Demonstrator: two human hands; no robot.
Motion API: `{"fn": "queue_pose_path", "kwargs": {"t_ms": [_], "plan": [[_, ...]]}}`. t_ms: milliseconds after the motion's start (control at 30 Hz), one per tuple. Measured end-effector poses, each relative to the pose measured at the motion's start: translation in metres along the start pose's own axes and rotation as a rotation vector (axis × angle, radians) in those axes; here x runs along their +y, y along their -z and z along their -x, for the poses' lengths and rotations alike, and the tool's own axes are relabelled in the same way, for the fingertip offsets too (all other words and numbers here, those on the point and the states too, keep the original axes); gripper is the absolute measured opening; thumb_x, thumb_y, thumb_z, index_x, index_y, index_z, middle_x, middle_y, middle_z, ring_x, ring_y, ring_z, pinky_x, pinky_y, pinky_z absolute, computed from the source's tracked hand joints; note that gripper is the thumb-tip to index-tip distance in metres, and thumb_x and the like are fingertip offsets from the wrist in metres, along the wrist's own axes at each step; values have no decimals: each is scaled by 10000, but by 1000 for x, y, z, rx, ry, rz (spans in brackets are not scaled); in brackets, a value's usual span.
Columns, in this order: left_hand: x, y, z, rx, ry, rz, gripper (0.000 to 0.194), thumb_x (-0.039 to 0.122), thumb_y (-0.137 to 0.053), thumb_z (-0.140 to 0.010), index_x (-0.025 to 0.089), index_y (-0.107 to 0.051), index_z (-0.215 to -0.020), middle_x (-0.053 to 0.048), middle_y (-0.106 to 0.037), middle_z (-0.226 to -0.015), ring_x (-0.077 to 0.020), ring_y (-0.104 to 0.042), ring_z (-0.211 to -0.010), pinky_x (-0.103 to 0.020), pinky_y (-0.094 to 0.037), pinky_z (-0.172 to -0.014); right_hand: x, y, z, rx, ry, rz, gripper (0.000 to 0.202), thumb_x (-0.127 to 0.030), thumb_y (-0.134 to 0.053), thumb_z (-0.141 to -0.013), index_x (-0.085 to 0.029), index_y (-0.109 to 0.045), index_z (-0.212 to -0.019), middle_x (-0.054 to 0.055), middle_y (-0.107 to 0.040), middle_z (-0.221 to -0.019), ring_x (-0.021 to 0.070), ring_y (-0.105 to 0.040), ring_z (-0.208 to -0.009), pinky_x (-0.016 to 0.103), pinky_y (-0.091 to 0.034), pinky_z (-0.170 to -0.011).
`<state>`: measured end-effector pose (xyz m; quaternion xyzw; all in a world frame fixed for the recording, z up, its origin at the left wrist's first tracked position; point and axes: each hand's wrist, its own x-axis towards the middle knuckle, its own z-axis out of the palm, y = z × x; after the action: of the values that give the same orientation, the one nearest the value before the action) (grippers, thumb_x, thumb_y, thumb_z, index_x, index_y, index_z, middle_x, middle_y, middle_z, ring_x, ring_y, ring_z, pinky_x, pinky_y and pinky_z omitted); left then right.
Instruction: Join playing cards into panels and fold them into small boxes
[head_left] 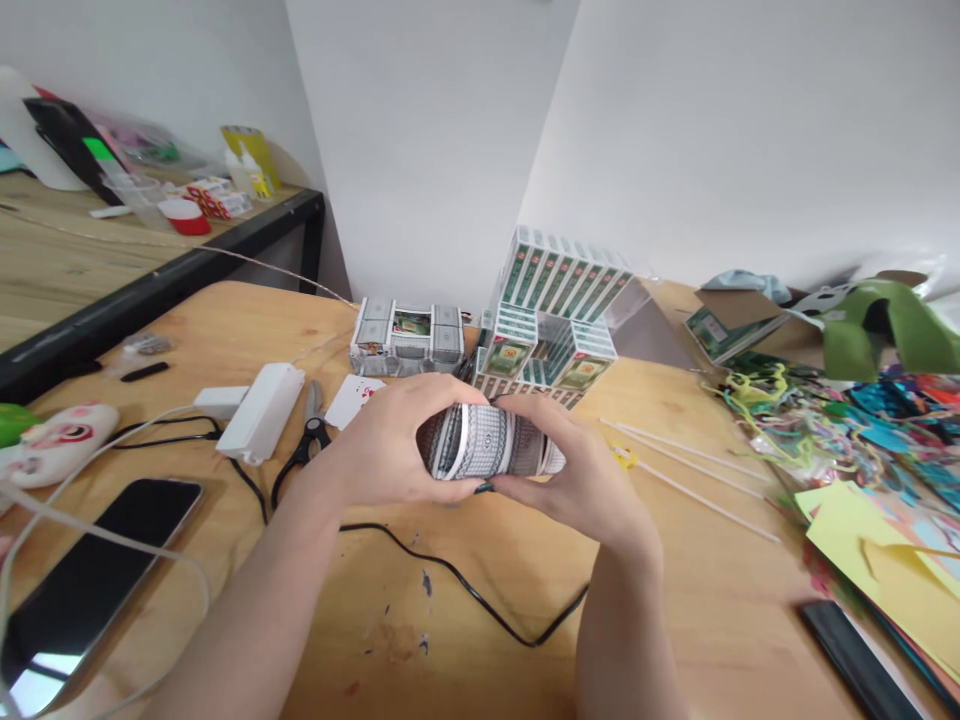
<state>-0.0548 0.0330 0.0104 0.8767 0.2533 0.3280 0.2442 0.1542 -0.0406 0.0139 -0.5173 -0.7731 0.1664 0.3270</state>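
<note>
Between my hands a deck of playing cards is bowed into a curve, its grey patterned backs facing up and white edges showing. The cards are fanned into several bent packets. My left hand grips the left end, thumb nearest me and fingers over the far side. At the right end my right hand pinches the cards the same way. Both hold the deck above the wooden table. Just beyond, grey-backed card stacks sit in a row, and green-and-white card boxes are piled up.
Scissors, a white power adapter and a phone lie at left. A black cable crosses the table before me. White sticks, yellow paper and a colourful heap lie at right.
</note>
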Motion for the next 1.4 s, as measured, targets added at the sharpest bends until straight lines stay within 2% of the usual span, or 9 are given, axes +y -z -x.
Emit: {"fn": "queue_pose_path", "kwargs": {"t_ms": [300, 433, 500, 667, 800, 967, 1067, 1233, 1400], "plan": [[22, -4, -4, -16, 71, -245, 466, 436, -742, -672, 228, -546, -1040, -20, -644, -989, -250, -588, -943, -396, -441, -851, -6, -6, -4, 27, 1, 120, 600, -192, -681, -746, -244, -482, -1310, 70, -603, -1262, 253, -556, -1149, 426, -464, -970], [18, -6, -2, -51, 134, -193, 799, 488, -797, -604, 244, -426, -1268, -72, -558, -1267, -289, -538, -1132, -430, -437, -942, 2, -1, 0, 33, -63, 40, 546, -263, -714, -751, -248, -499, -1253, 64, -627, -1208, 241, -591, -1099, 401, -486, -938], [13, -2, 0, -39, 150, -176, 867, 472, -798, -608, 261, -369, -1332, -79, -514, -1329, -295, -517, -1178, -435, -435, -964, 11, 3, 4, 66, -91, -22, 568, -298, -740, -736, -256, -489, -1244, 62, -617, -1214, 244, -587, -1110, 403, -478, -955], [5, 12, 3, -3, 94, -189, 598, 415, -772, -655, 267, -518, -1176, -43, -596, -1186, -271, -564, -1105, -390, -468, -920, 26, 9, 10, 38, -68, -253, 604, -285, -710, -776, -277, -416, -1304, 73, -546, -1300, 241, -519, -1222, 404, -432, -1037], [9, 11, 5, 42, 68, -207, 560, 355, -766, -670, 258, -528, -1167, -34, -606, -1134, -227, -601, -1006, -326, -497, -843, 25, 7, 7, 35, -32, -259, 668, -243, -713, -769, -278, -378, -1346, 80, -495, -1358, 238, -465, -1277, 406, -383, -1089], [11, 8, 4, 53, 32, -211, 538, 302, -750, -682, 246, -535, -1172, -37, -599, -1114, -213, -597, -987, -319, -495, -848, 23, 4, 4, 111, -46, -265, 570, -190, -743, -724, -272, -493, -1230, 61, -596, -1211, 238, -564, -1151, 400, -457, -1003], [10, 12, 5, 76, 24, -188, 550, 280, -756, -667, 237, -547, -1174, -47, -604, -1112, -221, -598, -987, -332, -494, -845, 22, 4, 3, 136, 3, -236, 577, -234, -746, -738, -270, -496, -1258, 69, -598, -1236, 241, -565, -1157, 397, -459, -997], [-7, 24, 14, 180, -85, -45, 616, 287, -818, -610, 242, -579, -1176, -45, -634, -1089, -218, -605, -967, -332, -489, -836, 19, 1, 2, 63, 64, -159, 857, -384, -771, -719, -261, -321, -1437, 107, -488, -1405, 273, -472, -1289, 433, -408, -1067], [-28, 35, 21, 240, -128, 177, 618, 285, -821, -618, 274, -605, -1198, -44, -632, -1141, -218, -590, -1021, -354, -464, -895, 13, -3, -3, 97, 37, -98, 681, -383, -806, -664, -237, -519, -1265, 88, -633, -1213, 260, -596, -1111, 417, -486, -961]]}}
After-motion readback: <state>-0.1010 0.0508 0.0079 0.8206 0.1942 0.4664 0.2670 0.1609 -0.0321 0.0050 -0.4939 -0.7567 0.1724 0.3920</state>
